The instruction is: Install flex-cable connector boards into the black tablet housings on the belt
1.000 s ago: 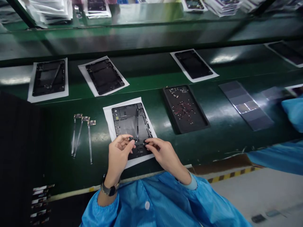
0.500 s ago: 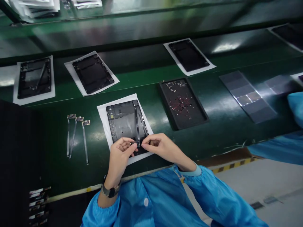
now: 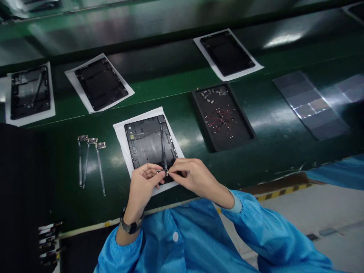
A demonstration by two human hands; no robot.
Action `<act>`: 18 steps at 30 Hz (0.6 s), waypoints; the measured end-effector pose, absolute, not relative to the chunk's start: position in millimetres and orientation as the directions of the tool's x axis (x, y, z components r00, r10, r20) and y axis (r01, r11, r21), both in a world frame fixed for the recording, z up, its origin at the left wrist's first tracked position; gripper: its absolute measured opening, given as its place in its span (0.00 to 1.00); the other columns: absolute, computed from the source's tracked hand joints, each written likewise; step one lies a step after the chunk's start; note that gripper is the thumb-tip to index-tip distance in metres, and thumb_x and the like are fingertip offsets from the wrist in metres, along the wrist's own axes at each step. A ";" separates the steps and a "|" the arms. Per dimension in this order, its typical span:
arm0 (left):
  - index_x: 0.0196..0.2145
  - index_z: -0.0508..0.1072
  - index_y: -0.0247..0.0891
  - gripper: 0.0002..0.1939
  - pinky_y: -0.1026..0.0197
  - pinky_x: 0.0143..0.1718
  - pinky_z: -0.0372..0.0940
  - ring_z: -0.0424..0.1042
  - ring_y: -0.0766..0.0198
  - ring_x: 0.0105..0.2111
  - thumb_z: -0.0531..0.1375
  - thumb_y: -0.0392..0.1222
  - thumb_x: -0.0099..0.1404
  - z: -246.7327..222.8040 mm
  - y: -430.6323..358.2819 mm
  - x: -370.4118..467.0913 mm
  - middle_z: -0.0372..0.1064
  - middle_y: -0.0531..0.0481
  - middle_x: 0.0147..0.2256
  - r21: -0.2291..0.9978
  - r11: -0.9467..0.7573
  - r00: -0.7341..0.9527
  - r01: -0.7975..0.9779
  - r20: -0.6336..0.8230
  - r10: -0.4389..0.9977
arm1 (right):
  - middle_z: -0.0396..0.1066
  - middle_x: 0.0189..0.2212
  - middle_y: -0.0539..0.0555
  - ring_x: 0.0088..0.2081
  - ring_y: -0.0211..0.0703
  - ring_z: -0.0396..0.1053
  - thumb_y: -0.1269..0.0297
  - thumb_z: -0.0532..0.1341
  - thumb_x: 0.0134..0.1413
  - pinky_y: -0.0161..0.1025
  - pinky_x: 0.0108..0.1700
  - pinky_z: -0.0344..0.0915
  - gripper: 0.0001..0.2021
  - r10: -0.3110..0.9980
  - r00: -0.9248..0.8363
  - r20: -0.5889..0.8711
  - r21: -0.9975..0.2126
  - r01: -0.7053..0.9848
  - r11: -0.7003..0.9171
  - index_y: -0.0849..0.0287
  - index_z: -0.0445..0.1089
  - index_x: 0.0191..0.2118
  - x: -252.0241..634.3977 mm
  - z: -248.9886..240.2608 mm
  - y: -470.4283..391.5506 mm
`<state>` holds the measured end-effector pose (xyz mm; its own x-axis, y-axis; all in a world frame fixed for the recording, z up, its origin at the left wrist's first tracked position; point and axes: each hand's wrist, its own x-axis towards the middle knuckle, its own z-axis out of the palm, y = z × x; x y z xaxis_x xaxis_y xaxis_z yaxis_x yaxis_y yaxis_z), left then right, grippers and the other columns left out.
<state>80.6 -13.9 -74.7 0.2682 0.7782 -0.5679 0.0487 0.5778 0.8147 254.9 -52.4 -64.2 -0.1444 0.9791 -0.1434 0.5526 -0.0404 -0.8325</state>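
Note:
A black tablet housing (image 3: 146,142) lies on a white sheet (image 3: 123,141) in front of me. A dark flat cable (image 3: 163,146) runs down its right part to a small circuit board (image 3: 160,171) at the near edge. My left hand (image 3: 144,182) pinches the board's left part between thumb and index finger. My right hand (image 3: 192,174) is closed at the board's right end, thumb and index fingertip together; whatever is between them is too small to make out.
Three boards with flat cables (image 3: 99,167) lie left. Right of the housing is a black tray (image 3: 212,141) with small parts and red wires. More housings (image 3: 101,83) lie behind, and clear film (image 3: 309,104) lies right. A blue sleeve (image 3: 338,172) shows at the right edge.
The view has shifted slightly. My right fingers have closed in nearer to the board's right end, while my left hand keeps its pinch. A person's blue sleeve at the right has mostly left the view.

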 end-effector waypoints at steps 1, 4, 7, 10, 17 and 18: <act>0.30 0.75 0.32 0.13 0.67 0.18 0.62 0.71 0.65 0.20 0.70 0.42 0.49 -74.7 -14.0 80.9 0.70 0.51 0.20 0.814 0.579 0.266 0.053 -0.570 0.777 | 0.73 0.28 0.51 0.27 0.34 0.66 0.71 0.59 0.59 0.33 0.30 0.58 0.10 0.981 -0.154 -0.121 -0.806 0.593 -0.006 0.59 0.78 0.32 254.2 -64.9 -54.0; 0.29 0.75 0.33 0.12 0.67 0.18 0.61 0.71 0.65 0.20 0.70 0.41 0.49 -75.1 -14.6 81.9 0.69 0.52 0.19 0.813 0.578 0.257 0.066 -0.574 0.778 | 0.73 0.29 0.52 0.28 0.36 0.68 0.70 0.56 0.62 0.33 0.30 0.58 0.13 0.981 -0.179 -0.076 -0.708 0.702 0.073 0.58 0.78 0.32 252.0 -68.5 -58.8; 0.29 0.74 0.33 0.12 0.67 0.17 0.61 0.71 0.64 0.20 0.70 0.41 0.49 -75.8 -15.5 82.5 0.70 0.52 0.19 0.819 0.569 0.248 0.079 -0.569 0.784 | 0.73 0.29 0.53 0.30 0.38 0.69 0.69 0.54 0.64 0.34 0.31 0.58 0.14 0.983 -0.178 -0.044 -0.652 0.751 0.106 0.58 0.77 0.33 249.8 -70.3 -62.2; 0.29 0.74 0.33 0.12 0.67 0.18 0.62 0.72 0.64 0.21 0.70 0.41 0.49 -75.9 -16.1 82.7 0.70 0.51 0.19 0.828 0.555 0.236 0.084 -0.557 0.796 | 0.73 0.31 0.54 0.30 0.38 0.69 0.69 0.55 0.64 0.34 0.33 0.60 0.12 0.988 -0.143 -0.060 -0.715 0.697 0.057 0.58 0.77 0.36 248.6 -66.9 -62.2; 0.30 0.75 0.34 0.12 0.67 0.19 0.63 0.71 0.65 0.20 0.70 0.42 0.51 -74.4 -15.9 80.4 0.71 0.51 0.20 0.839 0.537 0.250 0.093 -0.542 0.803 | 0.70 0.26 0.50 0.25 0.35 0.64 0.68 0.59 0.59 0.34 0.29 0.59 0.09 0.972 -0.078 -0.220 -0.888 0.428 -0.166 0.59 0.76 0.31 252.3 -60.1 -55.5; 0.30 0.75 0.34 0.12 0.66 0.19 0.63 0.71 0.65 0.20 0.70 0.42 0.51 -74.9 -15.9 79.3 0.71 0.51 0.20 0.839 0.536 0.252 0.094 -0.541 0.803 | 0.70 0.26 0.50 0.25 0.35 0.64 0.68 0.60 0.58 0.34 0.29 0.59 0.08 0.967 -0.073 -0.242 -0.899 0.391 -0.196 0.59 0.76 0.30 253.1 -60.8 -54.8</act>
<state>79.3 -15.9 -74.9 0.2518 0.8027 -0.5406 0.0937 0.5358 0.8391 253.1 -54.8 -60.8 -0.0733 0.9674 -0.2423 0.3907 -0.1957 -0.8995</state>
